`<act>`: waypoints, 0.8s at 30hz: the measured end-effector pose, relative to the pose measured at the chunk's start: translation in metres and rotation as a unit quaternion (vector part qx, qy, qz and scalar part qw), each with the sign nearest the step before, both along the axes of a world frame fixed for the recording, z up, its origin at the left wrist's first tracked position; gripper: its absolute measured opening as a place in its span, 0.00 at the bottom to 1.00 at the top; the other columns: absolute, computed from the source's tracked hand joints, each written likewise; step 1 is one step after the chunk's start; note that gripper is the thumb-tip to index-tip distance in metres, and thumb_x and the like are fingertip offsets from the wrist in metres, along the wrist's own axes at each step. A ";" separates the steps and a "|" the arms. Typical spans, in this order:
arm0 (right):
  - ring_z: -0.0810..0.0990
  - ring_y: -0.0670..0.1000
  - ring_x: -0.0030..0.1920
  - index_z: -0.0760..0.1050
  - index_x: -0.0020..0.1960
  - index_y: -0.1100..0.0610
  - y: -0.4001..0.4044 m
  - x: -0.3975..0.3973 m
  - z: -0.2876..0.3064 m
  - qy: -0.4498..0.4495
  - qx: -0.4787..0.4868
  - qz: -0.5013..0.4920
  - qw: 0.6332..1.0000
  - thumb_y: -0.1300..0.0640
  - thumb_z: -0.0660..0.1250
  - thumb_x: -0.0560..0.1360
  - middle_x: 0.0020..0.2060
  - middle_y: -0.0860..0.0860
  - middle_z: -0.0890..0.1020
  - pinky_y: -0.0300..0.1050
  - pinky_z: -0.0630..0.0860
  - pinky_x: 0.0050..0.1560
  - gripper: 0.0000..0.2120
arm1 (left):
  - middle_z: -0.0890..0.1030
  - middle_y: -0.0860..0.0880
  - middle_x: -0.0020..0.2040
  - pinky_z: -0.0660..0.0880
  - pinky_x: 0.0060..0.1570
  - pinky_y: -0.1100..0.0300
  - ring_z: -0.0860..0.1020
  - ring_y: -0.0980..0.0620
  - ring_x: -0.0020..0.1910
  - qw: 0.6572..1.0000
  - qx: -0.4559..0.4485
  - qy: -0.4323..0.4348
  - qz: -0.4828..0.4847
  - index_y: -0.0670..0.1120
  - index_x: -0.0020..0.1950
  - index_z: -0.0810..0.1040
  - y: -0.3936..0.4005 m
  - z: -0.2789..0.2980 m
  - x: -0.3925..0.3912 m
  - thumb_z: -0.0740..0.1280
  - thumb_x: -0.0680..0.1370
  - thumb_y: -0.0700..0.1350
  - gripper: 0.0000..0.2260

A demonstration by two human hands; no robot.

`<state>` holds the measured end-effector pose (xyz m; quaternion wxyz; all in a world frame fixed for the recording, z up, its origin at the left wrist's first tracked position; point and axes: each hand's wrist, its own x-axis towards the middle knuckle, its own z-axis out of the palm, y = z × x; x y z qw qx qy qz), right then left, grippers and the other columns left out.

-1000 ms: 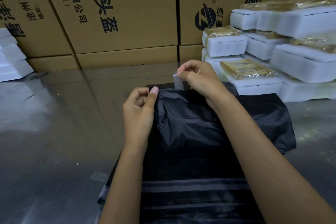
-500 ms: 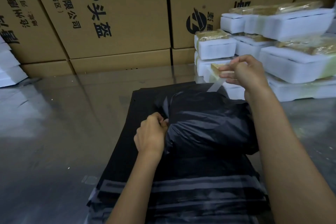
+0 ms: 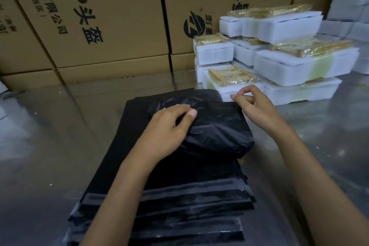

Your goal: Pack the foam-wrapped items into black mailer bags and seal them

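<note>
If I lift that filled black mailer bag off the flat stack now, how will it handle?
The filled mailer bag bulges round a blocky shape, so it likely lifts as one firm lump with a loose, crinkly skin. Its glossy film looks slippery on the stack of flat mailer bags. Probably light, if it holds a foam block like those in the foam-wrapped items beside it.

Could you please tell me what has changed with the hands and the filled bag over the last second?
The right hand peeled a strip off the filled mailer bag, lifted it away to the right, then came back down to the bag's right edge, its grip still pinched. The left hand moved from pinching the bag's left edge to pressing on top. The stack of empty mailers stayed put.
</note>
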<state>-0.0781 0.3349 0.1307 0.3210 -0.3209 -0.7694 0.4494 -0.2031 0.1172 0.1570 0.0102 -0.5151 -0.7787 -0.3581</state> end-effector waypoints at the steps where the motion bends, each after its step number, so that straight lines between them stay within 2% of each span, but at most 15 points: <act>1: 0.75 0.36 0.34 0.72 0.49 0.48 0.001 0.003 -0.003 0.000 -0.006 -0.005 1.000 0.41 0.66 0.76 0.33 0.40 0.82 0.40 0.68 0.45 0.12 | 0.74 0.54 0.70 0.56 0.72 0.68 0.67 0.58 0.72 0.998 -0.054 0.043 0.005 0.52 0.70 0.75 0.007 0.000 0.009 0.57 0.83 0.58 0.20; 3: 0.75 0.32 0.32 0.73 0.48 0.48 0.004 0.008 -0.007 0.003 -0.022 -0.011 1.000 0.39 0.66 0.76 0.35 0.34 0.82 0.39 0.67 0.42 0.13 | 0.63 0.49 0.79 0.50 0.77 0.53 0.57 0.48 0.78 0.985 -0.148 0.080 0.039 0.56 0.78 0.63 0.023 0.002 0.023 0.50 0.82 0.64 0.27; 4: 0.75 0.32 0.33 0.73 0.48 0.48 0.006 0.010 -0.008 0.004 -0.028 -0.014 1.000 0.38 0.65 0.76 0.35 0.31 0.81 0.40 0.67 0.41 0.14 | 0.58 0.47 0.80 0.48 0.77 0.49 0.53 0.44 0.79 0.977 -0.189 0.078 0.059 0.57 0.80 0.57 0.033 0.003 0.029 0.47 0.81 0.66 0.29; 6: 0.77 0.35 0.37 0.72 0.49 0.48 0.010 0.012 -0.012 0.004 -0.030 -0.022 0.999 0.38 0.65 0.76 0.39 0.35 0.83 0.40 0.67 0.41 0.13 | 0.49 0.42 0.81 0.43 0.77 0.45 0.46 0.39 0.80 0.959 -0.260 0.066 0.094 0.56 0.81 0.49 0.055 0.005 0.038 0.43 0.79 0.69 0.33; 7: 0.78 0.38 0.42 0.71 0.50 0.48 0.013 0.013 -0.016 -0.003 -0.024 -0.025 0.999 0.40 0.65 0.77 0.44 0.38 0.84 0.41 0.68 0.43 0.13 | 0.45 0.40 0.81 0.40 0.76 0.43 0.43 0.37 0.79 0.949 -0.290 0.067 0.105 0.54 0.82 0.46 0.067 0.006 0.039 0.44 0.79 0.70 0.34; 9: 0.78 0.49 0.56 0.68 0.54 0.50 0.019 0.017 -0.025 -0.060 0.001 -0.027 0.998 0.42 0.65 0.78 0.56 0.46 0.80 0.46 0.71 0.53 0.14 | 0.41 0.38 0.80 0.36 0.74 0.39 0.39 0.38 0.79 0.931 -0.338 0.082 0.110 0.53 0.82 0.43 0.089 0.010 0.037 0.47 0.79 0.70 0.36; 10: 0.76 0.53 0.61 0.65 0.56 0.50 0.022 0.019 -0.029 -0.105 0.017 -0.028 0.994 0.41 0.65 0.78 0.58 0.48 0.77 0.51 0.70 0.61 0.16 | 0.39 0.39 0.80 0.35 0.73 0.37 0.37 0.39 0.79 0.926 -0.353 0.085 0.106 0.53 0.82 0.43 0.098 0.012 0.034 0.49 0.79 0.70 0.37; 12: 0.73 0.57 0.67 0.63 0.59 0.51 0.025 0.023 -0.034 -0.183 0.048 -0.051 0.981 0.39 0.62 0.79 0.61 0.50 0.74 0.59 0.62 0.72 0.19 | 0.36 0.43 0.80 0.34 0.72 0.34 0.34 0.41 0.78 0.920 -0.370 0.086 0.092 0.53 0.82 0.45 0.113 0.017 0.027 0.56 0.78 0.69 0.39; 15: 0.61 0.57 0.77 0.62 0.70 0.56 0.030 0.028 -0.037 -0.264 0.066 -0.102 0.957 0.38 0.60 0.79 0.73 0.54 0.68 0.63 0.49 0.77 0.28 | 0.35 0.45 0.80 0.32 0.72 0.34 0.32 0.42 0.78 0.912 -0.391 0.088 0.084 0.54 0.82 0.47 0.125 0.020 0.018 0.66 0.74 0.66 0.43; 17: 0.52 0.57 0.80 0.60 0.76 0.58 0.035 0.033 -0.038 -0.306 0.064 -0.139 0.940 0.40 0.59 0.80 0.77 0.57 0.65 0.63 0.44 0.77 0.32 | 0.37 0.45 0.81 0.33 0.72 0.33 0.33 0.41 0.78 0.908 -0.399 0.088 0.089 0.54 0.81 0.48 0.130 0.020 0.015 0.71 0.73 0.62 0.45; 19: 0.48 0.60 0.81 0.58 0.78 0.61 0.039 0.039 -0.036 -0.322 0.043 -0.187 0.927 0.41 0.59 0.80 0.77 0.59 0.64 0.64 0.41 0.77 0.34 | 0.40 0.45 0.81 0.36 0.73 0.34 0.37 0.40 0.79 0.909 -0.395 0.089 0.097 0.54 0.81 0.50 0.132 0.018 0.016 0.73 0.72 0.58 0.45; 21: 0.50 0.62 0.80 0.60 0.77 0.61 0.043 0.045 -0.033 -0.323 0.017 -0.225 0.919 0.42 0.60 0.80 0.76 0.61 0.66 0.65 0.42 0.77 0.33 | 0.43 0.46 0.82 0.39 0.74 0.35 0.41 0.41 0.80 0.916 -0.377 0.091 0.105 0.55 0.81 0.51 0.133 0.014 0.017 0.73 0.71 0.57 0.45; 24: 0.60 0.65 0.75 0.68 0.70 0.60 0.043 0.048 -0.029 -0.284 0.038 -0.269 0.920 0.47 0.62 0.78 0.69 0.61 0.74 0.64 0.50 0.76 0.25 | 0.48 0.46 0.82 0.41 0.75 0.36 0.46 0.42 0.80 0.927 -0.345 0.094 0.112 0.56 0.80 0.55 0.132 0.010 0.017 0.72 0.72 0.59 0.41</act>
